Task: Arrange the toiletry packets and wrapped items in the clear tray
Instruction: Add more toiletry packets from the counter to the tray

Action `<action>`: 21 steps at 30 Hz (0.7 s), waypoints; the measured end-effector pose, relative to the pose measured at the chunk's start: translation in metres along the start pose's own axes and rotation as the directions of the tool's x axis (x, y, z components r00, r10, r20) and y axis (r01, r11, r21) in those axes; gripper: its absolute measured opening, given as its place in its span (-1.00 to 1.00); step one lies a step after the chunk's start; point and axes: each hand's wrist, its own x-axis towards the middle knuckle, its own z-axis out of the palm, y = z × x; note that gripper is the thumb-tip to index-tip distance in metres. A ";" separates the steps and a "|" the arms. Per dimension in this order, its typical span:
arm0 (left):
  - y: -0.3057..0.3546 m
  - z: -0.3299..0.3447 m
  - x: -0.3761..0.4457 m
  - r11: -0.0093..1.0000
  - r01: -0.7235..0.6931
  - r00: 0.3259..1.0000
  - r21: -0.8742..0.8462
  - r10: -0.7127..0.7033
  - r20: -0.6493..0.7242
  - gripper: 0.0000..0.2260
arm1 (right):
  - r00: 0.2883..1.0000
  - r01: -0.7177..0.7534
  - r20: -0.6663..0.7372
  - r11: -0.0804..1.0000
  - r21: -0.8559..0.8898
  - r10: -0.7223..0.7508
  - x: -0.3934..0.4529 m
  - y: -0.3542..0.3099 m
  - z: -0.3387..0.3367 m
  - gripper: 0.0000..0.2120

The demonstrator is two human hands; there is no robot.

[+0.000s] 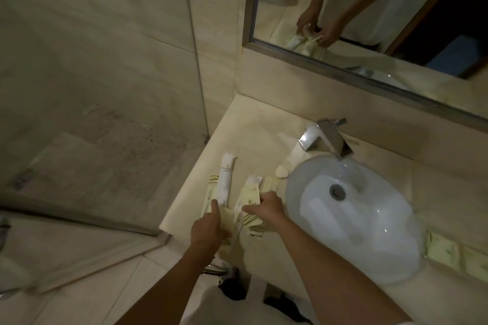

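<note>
Several cream toiletry packets with green stripes lie in a heap on the counter left of the sink; the clear tray under them is hard to make out. A long white wrapped item lies along the heap's left side. My left hand rests on the near end of that wrapped item, index finger stretched along it. My right hand presses down on the packets at the heap's right, fingers bent over one packet. Whether either hand truly grips is unclear.
A white oval sink with a chrome faucet fills the counter's right. A small round soap sits by the basin. More packets lie at the far right. A glass shower partition stands left, a mirror behind.
</note>
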 end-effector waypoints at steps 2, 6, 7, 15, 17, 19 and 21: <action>-0.001 -0.008 -0.001 0.991 -0.026 0.995 -0.128 0.038 0.087 -0.34 | 1.000 0.006 0.022 1.000 0.002 -0.006 -0.003 0.004 -0.017 -0.65; -0.003 -0.022 0.005 0.946 -0.031 0.985 -0.321 0.082 0.149 -0.60 | 1.000 0.012 -0.029 1.000 0.021 -0.011 -0.005 0.018 -0.052 -0.63; -0.002 -0.025 0.008 0.938 -0.031 0.987 -0.344 0.083 0.139 -0.59 | 0.999 0.022 -0.037 0.999 0.032 -0.021 -0.006 0.022 -0.060 -0.65; 0.081 -0.030 0.003 0.946 -0.098 0.987 -0.310 0.132 0.090 -0.61 | 0.994 0.038 -0.103 0.998 0.055 -0.032 -0.027 0.084 -0.127 -0.63; 0.108 -0.022 0.002 0.948 -0.148 0.980 -0.282 0.180 0.089 -0.50 | 0.994 0.030 -0.107 0.997 0.068 -0.022 -0.032 0.105 -0.143 -0.63; 0.133 -0.010 0.005 0.945 -0.197 0.970 -0.263 0.227 0.088 -0.44 | 0.994 0.010 -0.107 0.998 0.062 -0.004 -0.040 0.126 -0.160 -0.62; 0.161 -0.002 0.000 0.943 -0.238 0.962 -0.232 0.262 0.077 -0.56 | 0.991 -0.009 -0.133 0.999 0.046 0.015 -0.045 0.149 -0.176 -0.61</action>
